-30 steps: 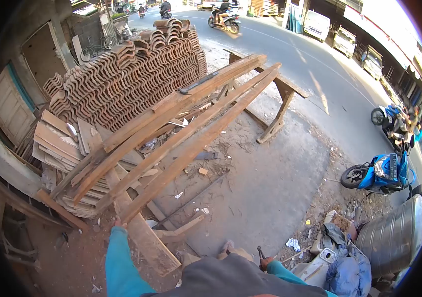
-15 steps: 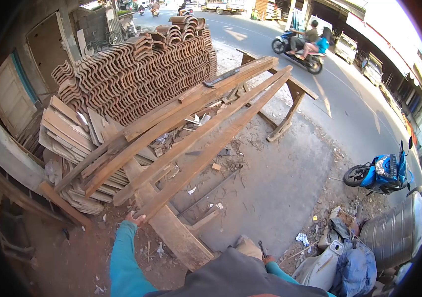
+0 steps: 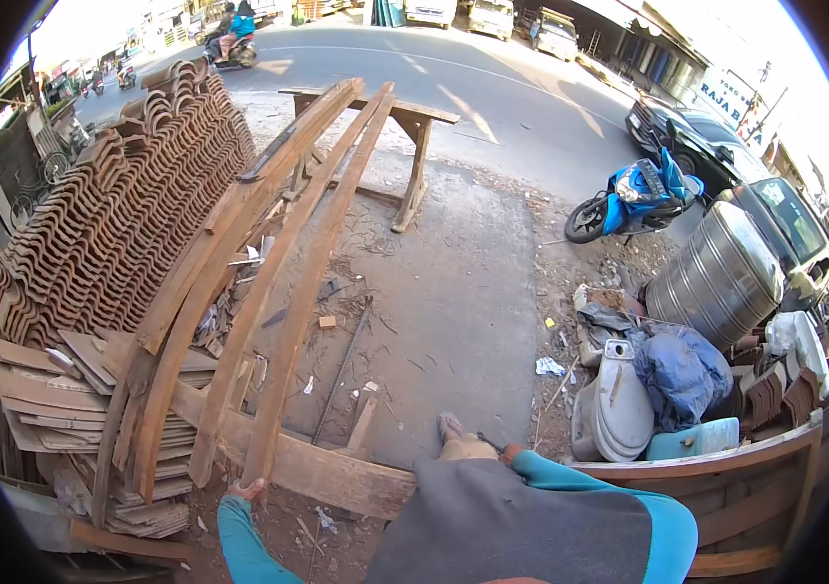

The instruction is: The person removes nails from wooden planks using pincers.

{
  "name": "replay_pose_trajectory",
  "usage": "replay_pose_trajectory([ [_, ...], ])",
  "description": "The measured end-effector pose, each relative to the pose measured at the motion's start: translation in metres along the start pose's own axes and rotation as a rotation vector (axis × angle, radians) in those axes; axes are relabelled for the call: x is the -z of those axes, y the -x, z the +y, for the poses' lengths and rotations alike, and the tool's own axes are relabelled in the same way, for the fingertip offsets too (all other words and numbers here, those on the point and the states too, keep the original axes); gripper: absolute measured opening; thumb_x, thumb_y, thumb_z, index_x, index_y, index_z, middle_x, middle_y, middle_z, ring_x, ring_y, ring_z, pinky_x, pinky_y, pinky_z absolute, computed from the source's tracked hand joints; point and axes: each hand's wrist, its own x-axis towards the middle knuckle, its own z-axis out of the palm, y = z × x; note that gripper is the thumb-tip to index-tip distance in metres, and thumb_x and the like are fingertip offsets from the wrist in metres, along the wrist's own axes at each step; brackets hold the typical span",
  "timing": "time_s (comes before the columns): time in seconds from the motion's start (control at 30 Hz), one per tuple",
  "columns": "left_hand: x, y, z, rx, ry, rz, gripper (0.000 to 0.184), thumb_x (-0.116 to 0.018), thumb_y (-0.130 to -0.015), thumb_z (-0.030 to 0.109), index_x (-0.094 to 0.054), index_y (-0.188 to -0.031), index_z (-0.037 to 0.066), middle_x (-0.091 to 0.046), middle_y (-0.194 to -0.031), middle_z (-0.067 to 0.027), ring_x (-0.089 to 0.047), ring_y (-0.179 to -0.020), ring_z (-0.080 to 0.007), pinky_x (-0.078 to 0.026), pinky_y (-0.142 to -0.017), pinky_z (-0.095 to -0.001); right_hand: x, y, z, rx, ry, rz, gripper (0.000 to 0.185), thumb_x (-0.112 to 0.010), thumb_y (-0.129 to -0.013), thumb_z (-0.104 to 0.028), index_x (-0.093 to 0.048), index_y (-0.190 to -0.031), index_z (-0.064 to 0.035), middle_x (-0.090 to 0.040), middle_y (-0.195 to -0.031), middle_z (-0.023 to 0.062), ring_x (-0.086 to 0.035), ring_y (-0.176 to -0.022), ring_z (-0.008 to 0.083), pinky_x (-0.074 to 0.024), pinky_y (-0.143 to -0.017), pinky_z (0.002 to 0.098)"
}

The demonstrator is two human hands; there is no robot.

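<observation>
Several long brown wooden beams lie side by side on a wooden trestle [image 3: 405,109] at the far end and a broad plank [image 3: 337,477] at the near end. My left hand [image 3: 246,490] is closed on the near end of the rightmost beam [image 3: 300,302]. Low in front of my body, my right hand [image 3: 510,453] is closed round a dark tool [image 3: 488,441], small and partly hidden. A dark hand tool [image 3: 251,177] rests on the leftmost beams, far from both hands.
Stacked roof tiles [image 3: 132,195] and thin boards [image 3: 54,389] stand left. A blue motorbike [image 3: 640,195], a metal tank [image 3: 716,273] and a blue plastic bundle [image 3: 682,375] are right. A long thin bar [image 3: 344,370] lies on the ground. People ride a motorbike on the road.
The view has swung right, so the beams appear further left and more upright. My left hand stays at the beam's end. The motorbike with riders has moved left along the road.
</observation>
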Motion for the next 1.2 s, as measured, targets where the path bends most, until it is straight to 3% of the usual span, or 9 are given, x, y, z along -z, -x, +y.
replay_pose_trajectory([
  [0.07, 0.000, -0.012, -0.009, 0.003, -0.014, 0.019, 0.112, -0.082, -0.055, 0.078, -0.062, -0.127, -0.006, -0.069, -0.119, -0.0187, -0.066, -0.112, -0.0293, -0.051, -0.096, -0.0414, -0.011, -0.007, 0.011, 0.176, 0.060, 0.032, 0.041, -0.062, -0.082, -0.039, -0.074, -0.094, -0.0014, -0.071, -0.101, 0.0259, -0.069, -0.097, 0.0421, -0.0543, -0.082, 0.0507],
  [0.27, 0.004, -0.022, -0.022, 0.094, 0.013, -0.099, 0.121, -0.086, -0.052, 0.073, -0.054, -0.136, -0.008, -0.066, -0.124, -0.0219, -0.063, -0.117, -0.0300, -0.051, -0.098, -0.0412, 0.030, 0.034, -0.042, 0.036, 0.034, 0.011, 0.039, -0.058, -0.084, -0.030, -0.069, -0.109, -0.0012, -0.069, -0.109, 0.0275, -0.066, -0.103, 0.0433, -0.0527, -0.089, 0.0504],
  [0.33, -0.014, -0.036, -0.054, 0.007, 0.001, 0.080, 0.122, -0.090, -0.053, 0.064, -0.046, -0.142, -0.007, -0.065, -0.125, -0.0228, -0.062, -0.120, -0.0295, -0.051, -0.100, -0.0410, 0.063, 0.060, -0.079, 0.088, 0.079, 0.020, 0.044, -0.056, -0.085, -0.029, -0.065, -0.117, -0.0007, -0.067, -0.114, 0.0288, -0.064, -0.107, 0.0447, -0.0513, -0.093, 0.0510],
  [0.37, -0.037, -0.049, -0.069, -0.052, 0.234, 0.056, 0.114, -0.093, -0.056, 0.049, -0.045, -0.142, -0.007, -0.065, -0.125, -0.0227, -0.062, -0.119, -0.0287, -0.051, -0.100, -0.0408, 0.069, 0.059, -0.091, 0.139, 0.040, 0.054, 0.046, -0.054, -0.086, -0.030, -0.064, -0.118, 0.0012, -0.065, -0.115, 0.0300, -0.063, -0.108, 0.0466, -0.0504, -0.094, 0.0528],
  [0.43, -0.057, -0.020, -0.036, -0.061, -0.002, 0.251, 0.102, -0.094, -0.056, 0.046, -0.051, -0.133, -0.003, -0.067, -0.119, -0.0216, -0.064, -0.114, -0.0317, -0.051, -0.098, -0.0438, 0.067, 0.055, -0.112, 0.255, -0.030, 0.235, 0.047, -0.055, -0.085, -0.031, -0.064, -0.115, 0.0043, -0.066, -0.108, 0.0326, -0.064, -0.102, 0.0484, -0.0500, -0.093, 0.0523],
  [0.53, -0.071, 0.041, 0.021, 0.062, -0.309, 0.512, 0.084, -0.095, -0.056, 0.043, -0.060, -0.121, 0.003, -0.070, -0.111, -0.0199, -0.066, -0.107, -0.0363, -0.050, -0.095, -0.0484, 0.113, 0.094, -0.190, 0.348, -0.475, -0.103, 0.045, -0.057, -0.087, -0.025, -0.064, -0.121, 0.0041, -0.072, -0.100, 0.0236, -0.073, -0.084, 0.0286, -0.0568, -0.079, 0.0363],
  [0.6, -0.077, 0.054, 0.038, 0.016, -0.373, 0.629, 0.070, -0.095, -0.055, 0.043, -0.063, -0.106, 0.006, -0.070, -0.105, -0.0212, -0.066, -0.100, -0.0414, -0.051, -0.087, -0.0505, 0.131, 0.135, -0.246, 0.421, -0.758, -0.231, 0.049, -0.053, -0.093, -0.020, -0.056, -0.136, 0.0028, -0.071, -0.100, 0.0152, -0.073, -0.088, 0.0230, -0.0572, -0.080, 0.0345],
  [0.83, -0.116, 0.070, 0.036, -0.151, -0.239, 0.789, 0.052, -0.089, -0.066, 0.023, -0.057, -0.106, 0.011, -0.066, -0.105, -0.0138, -0.064, -0.100, -0.0368, -0.049, -0.082, -0.0520, 0.138, 0.174, -0.347, 0.457, -0.799, -0.616, 0.050, -0.050, -0.097, -0.017, -0.046, -0.142, 0.0065, -0.064, -0.119, 0.0183, -0.068, -0.108, 0.0264, -0.0545, -0.095, 0.0387],
  [1.2, -0.145, 0.092, 0.050, -0.207, -0.403, 0.941, 0.068, -0.082, -0.064, 0.008, -0.058, -0.127, 0.017, -0.062, -0.131, -0.0023, -0.058, -0.121, -0.0248, -0.042, -0.096, -0.0461, 0.143, 0.159, -0.400, 0.366, -0.659, -0.658, 0.047, -0.049, -0.098, -0.013, -0.047, -0.141, 0.0055, -0.067, -0.116, 0.0199, -0.071, -0.101, 0.0293, -0.0584, -0.088, 0.0375],
])
